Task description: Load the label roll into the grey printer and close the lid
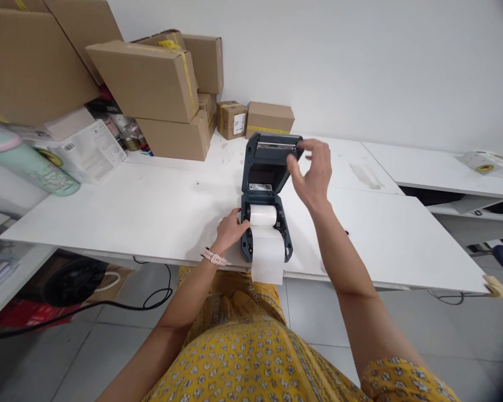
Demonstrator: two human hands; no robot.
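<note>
A dark grey label printer [288, 245] stands at the table's front edge with its lid [250, 159] raised. Inside it sits a white paper roll [263, 215], and a strip of its paper [268, 257] runs forward and hangs over the edge. My left hand [230, 230] grips the left side of the printer's base, thumb over the rim by the roll. Up at the lid's right corner is my right hand [314, 170], slightly blurred, its fingers and thumb bent around the lid's edge.
Cardboard boxes [145, 84] are stacked at the back left, and two small boxes [269, 120] stand behind the printer. A mint-green bottle [46, 167] leans at the left beside a white carton [88, 148]. Black cables [151, 296] lie below the white table [159, 206].
</note>
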